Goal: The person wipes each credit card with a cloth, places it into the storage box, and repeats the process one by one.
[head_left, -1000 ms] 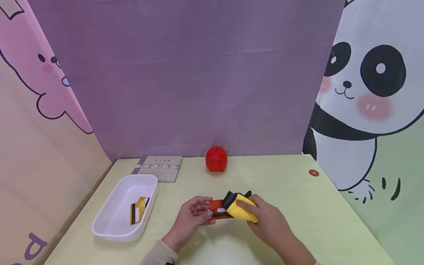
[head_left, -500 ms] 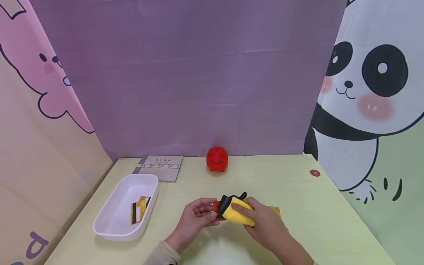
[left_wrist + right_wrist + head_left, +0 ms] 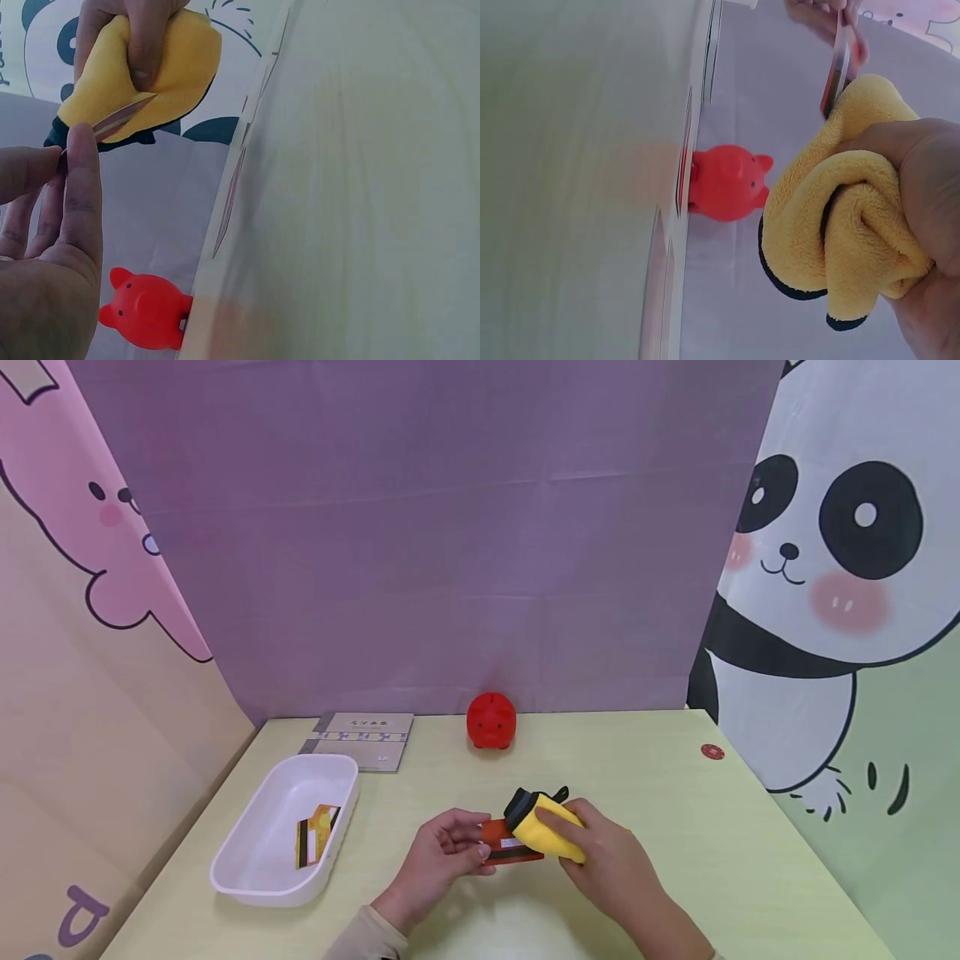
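My left hand (image 3: 450,850) pinches the left end of a red bank card (image 3: 506,853) with a dark stripe, between thumb and fingers. My right hand (image 3: 611,856) grips a bunched yellow cloth (image 3: 553,842) with black edging, which overlaps the card's upper right part. From the left wrist, the card (image 3: 124,116) appears nearly edge-on in front of the yellow cloth (image 3: 150,60). In the right wrist view the folded plush cloth (image 3: 855,232) fills the hand, close to the card (image 3: 837,75).
A white tray (image 3: 225,870) with yellow cards (image 3: 315,837) stands at the left. Behind it lies a grey booklet (image 3: 363,743). A red piggy bank (image 3: 491,722) sits at the table's back, and a red chip (image 3: 712,752) lies at the right.
The cloth moved left over the card toward the left fingers, then back right and slightly up, uncovering more of the card. The left hand keeps its pinch with little movement.
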The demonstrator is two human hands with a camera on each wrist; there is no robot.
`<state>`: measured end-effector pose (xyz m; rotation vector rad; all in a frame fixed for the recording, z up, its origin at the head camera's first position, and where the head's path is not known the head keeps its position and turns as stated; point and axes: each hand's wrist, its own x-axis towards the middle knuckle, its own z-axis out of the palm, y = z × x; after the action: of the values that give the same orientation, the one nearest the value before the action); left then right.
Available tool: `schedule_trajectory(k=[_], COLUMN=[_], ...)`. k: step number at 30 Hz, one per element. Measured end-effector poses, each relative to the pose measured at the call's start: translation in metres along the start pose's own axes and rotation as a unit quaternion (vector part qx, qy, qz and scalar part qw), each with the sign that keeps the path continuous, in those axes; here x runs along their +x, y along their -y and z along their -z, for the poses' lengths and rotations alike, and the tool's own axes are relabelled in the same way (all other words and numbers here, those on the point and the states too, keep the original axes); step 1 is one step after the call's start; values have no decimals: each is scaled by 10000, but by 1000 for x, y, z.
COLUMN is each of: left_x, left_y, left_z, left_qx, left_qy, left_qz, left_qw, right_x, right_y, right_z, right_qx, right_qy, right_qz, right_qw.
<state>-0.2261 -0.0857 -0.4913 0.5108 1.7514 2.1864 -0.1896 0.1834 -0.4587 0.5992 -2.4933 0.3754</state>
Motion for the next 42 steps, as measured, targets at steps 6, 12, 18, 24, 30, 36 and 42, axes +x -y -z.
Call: schedule_trajectory(k=[6, 12, 18, 24, 30, 36, 42], left_x=[-1, -1, 1, 1, 1, 2, 0], left_y=[-3, -6, -8, -8, -11, -13, -13], left_z=[6, 12, 16, 18, 19, 21, 23], left_qx=[4, 39, 14, -47, -51, -112, -102], left_qy=[-232, -504, -672, -814, -866, -865, -917], left_qz=[41, -45, -195, -165, -171, -207, -231], left_qw=[9997, 9987, 9976, 9965, 9961, 9960, 9955], right_x=[0, -2, -2, -4, -4, -4, -8], right_y=[-9, -17, -22, -27, -32, -40, -49], right_z=[2, 4, 5, 7, 11, 17, 19], right_qx=[-106, 13, 138, 261, 346, 409, 600], right_qy=[62, -183, -247, -290, -235, -222, -246], right_qz=[-206, -240, -284, -405, -568, -703, -725], right_qw=[9997, 9995, 9992, 9984, 9975, 9964, 9953])
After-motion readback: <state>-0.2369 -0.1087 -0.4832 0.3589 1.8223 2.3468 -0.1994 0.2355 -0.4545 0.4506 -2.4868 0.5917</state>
